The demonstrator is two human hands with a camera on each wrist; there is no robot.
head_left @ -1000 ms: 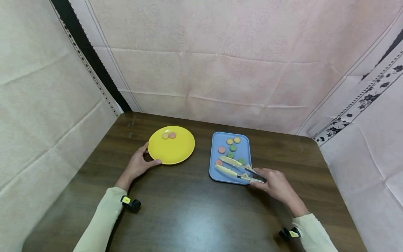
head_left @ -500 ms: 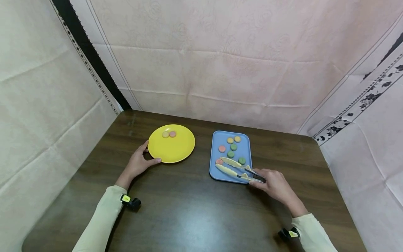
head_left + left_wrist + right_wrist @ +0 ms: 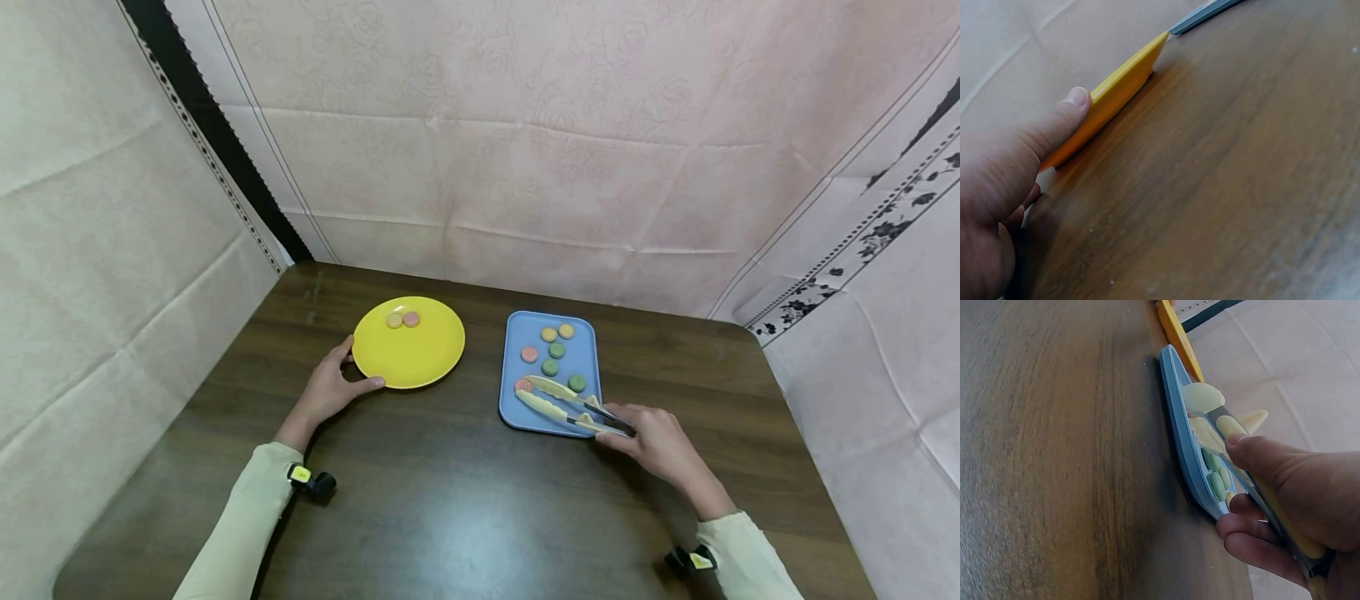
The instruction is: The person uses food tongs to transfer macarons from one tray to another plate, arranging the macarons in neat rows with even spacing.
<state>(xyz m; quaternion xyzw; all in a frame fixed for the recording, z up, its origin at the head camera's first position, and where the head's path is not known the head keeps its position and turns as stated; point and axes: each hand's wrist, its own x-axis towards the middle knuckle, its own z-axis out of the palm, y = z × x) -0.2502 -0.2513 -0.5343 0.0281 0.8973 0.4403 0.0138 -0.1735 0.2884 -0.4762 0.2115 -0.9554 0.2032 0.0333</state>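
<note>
My left hand [image 3: 328, 390] holds the rim of a round yellow plate [image 3: 408, 358] at its near left side, with the thumb [image 3: 1075, 103] against the edge. On the plate lie a yellow macaron [image 3: 394, 320] and a pink macaron [image 3: 411, 319]. In my right hand [image 3: 654, 437] is a pair of tongs [image 3: 551, 387] with cream-coloured tips, spread apart low over the near part of a blue tray [image 3: 510, 412]. One pink macaron [image 3: 522, 385] sits at the upper tip, partly covered by it. A green macaron [image 3: 577, 383] lies just beyond the tongs.
Farther back on the tray are two yellow macarons [image 3: 558, 332], a pink macaron [image 3: 529, 354] and two green macarons [image 3: 552, 359]. Plate and tray stand apart on a dark wooden table [image 3: 420, 467]. Pale cloth [image 3: 487, 167] hangs behind the table and along both sides.
The tips of the tongs have drawn very slightly closer together near the pink macaron. Both hands, the plate and the tray stay in place.
</note>
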